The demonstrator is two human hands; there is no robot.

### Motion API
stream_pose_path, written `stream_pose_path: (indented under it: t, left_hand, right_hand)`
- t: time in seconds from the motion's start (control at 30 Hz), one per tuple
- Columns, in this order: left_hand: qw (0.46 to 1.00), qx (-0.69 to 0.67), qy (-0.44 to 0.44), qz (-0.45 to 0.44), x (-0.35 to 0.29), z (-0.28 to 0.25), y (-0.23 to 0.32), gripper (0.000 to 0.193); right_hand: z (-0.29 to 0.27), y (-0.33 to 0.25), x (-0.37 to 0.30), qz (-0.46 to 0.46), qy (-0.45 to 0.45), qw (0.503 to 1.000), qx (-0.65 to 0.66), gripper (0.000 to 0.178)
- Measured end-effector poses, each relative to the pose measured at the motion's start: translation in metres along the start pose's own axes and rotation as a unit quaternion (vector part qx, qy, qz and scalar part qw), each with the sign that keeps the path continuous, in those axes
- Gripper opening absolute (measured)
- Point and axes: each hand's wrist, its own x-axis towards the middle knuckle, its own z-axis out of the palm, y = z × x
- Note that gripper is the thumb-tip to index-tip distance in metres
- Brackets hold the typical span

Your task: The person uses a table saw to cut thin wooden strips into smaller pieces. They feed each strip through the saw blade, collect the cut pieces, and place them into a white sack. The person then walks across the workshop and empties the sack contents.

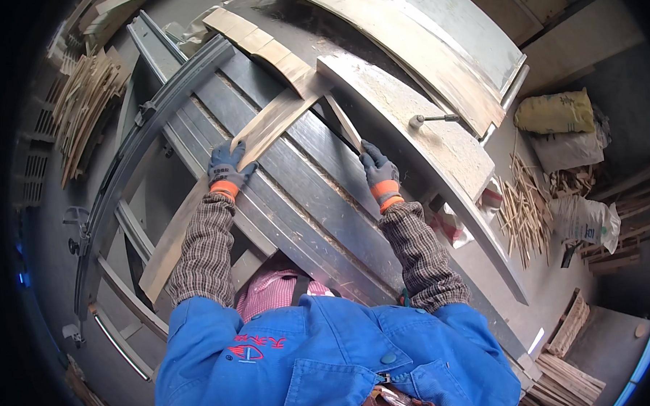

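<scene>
Both of my hands wear grey gloves with orange cuffs. My left hand (228,167) grips the near end of a flat wooden board (274,125), which lies slantwise across the grooved metal machine table (324,181). The board's far end meets a row of wooden pieces (260,42). To the right, my right hand (379,170) has its fingers closed at the near end of a thin wooden strip (344,121). That strip lies beside a dark slot, close to the long metal fence (409,130). Part of its lower end is hidden by the fingers.
A knobbed metal lever (434,119) stands on the sawdust-covered surface right of the fence. Long pale boards (405,36) lie beyond. Piles of wood strips are on the left (88,104) and right (525,209), near sacks (557,113). A metal frame (97,213) borders the table's left.
</scene>
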Motion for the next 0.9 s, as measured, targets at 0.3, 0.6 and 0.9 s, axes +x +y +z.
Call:
stream_pose_path:
  t: [0.3,0.6,0.9]
  left_hand:
    - [0.995,-0.047,-0.059,-0.061,0.015,-0.013,-0.011,0.073]
    - [0.996,-0.042,-0.082,-0.017,0.001,-0.008,-0.005,0.077]
    - [0.987,-0.098,-0.12,0.044,-0.047,0.008,0.061,0.076]
  right_hand:
    - [0.013,-0.016,0.016,0.01,-0.033,0.999,-0.012,0.04]
    - [0.008,-0.006,0.026,-0.017,0.003,1.0,-0.013,0.041]
    - [-0.152,0.082,-0.22,0.029,0.119,0.978,-0.166,0.041]
